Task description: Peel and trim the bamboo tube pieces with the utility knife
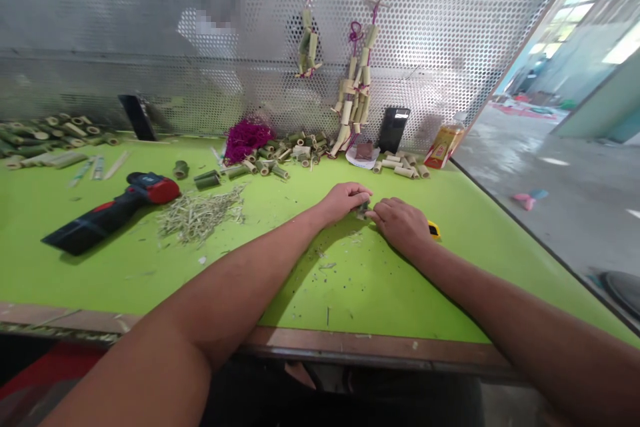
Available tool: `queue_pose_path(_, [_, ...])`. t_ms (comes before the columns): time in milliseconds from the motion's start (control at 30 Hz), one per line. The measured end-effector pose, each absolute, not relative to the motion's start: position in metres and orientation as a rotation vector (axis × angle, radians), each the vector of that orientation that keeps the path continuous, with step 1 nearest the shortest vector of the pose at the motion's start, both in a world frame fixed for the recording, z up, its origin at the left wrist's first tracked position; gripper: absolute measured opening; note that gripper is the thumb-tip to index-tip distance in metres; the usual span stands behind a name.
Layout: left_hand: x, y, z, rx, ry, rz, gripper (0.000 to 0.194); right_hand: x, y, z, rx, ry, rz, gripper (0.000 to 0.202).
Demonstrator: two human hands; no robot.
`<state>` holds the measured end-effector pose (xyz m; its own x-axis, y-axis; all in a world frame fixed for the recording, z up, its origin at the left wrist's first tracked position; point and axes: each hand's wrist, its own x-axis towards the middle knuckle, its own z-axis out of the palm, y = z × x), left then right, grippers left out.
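Head view: left fingers (357, 199) pinch a small bamboo piece (363, 211); right fingers (382, 210) curl at it, grip unclear.

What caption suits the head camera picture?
Left hand and right hand meet at a small piece over a green table.

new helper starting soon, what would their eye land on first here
Probably the green tabletop, where the left hand and right hand meet at a small piece near the middle. The red-and-black power tool lying at the left, beside a heap of shavings, likely comes next. Behind, strung bamboo pieces stand out against the perforated metal wall.
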<state>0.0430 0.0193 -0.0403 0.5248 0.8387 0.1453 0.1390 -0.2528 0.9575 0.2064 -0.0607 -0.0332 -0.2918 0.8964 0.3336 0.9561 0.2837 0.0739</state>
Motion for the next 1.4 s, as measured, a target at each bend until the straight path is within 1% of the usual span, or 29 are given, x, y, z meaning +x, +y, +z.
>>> queue_pose_path(133, [0.045,0.019,-0.041,1.771,0.816,0.835,0.034,0.206,-0.059,-0.034,-1.73,-2.356,-0.37,0.038])
queue_pose_path(333, [0.045,0.021,-0.043,1.746,0.887,0.86,0.033,0.201,-0.062,-0.031,-1.665,-2.523,-0.295,0.046])
queue_pose_path(567, [0.04,0.02,-0.043,1.703,0.811,0.856,0.034,0.203,-0.064,-0.027,-1.701,-2.348,-0.319,0.046])
queue_pose_path(733, [0.036,0.023,-0.041,1.655,0.801,0.88,0.033,0.207,-0.055,-0.025,-1.715,-2.4,-0.224,0.046])
queue_pose_path(900, [0.034,0.023,-0.042,1.621,0.752,0.816,0.03,0.205,-0.05,-0.027,-1.69,-2.393,-0.286,0.047])
queue_pose_path(1400, [0.042,0.021,-0.044,1.668,0.837,0.823,0.032,0.203,-0.049,-0.028,-1.756,-2.416,-0.324,0.044])
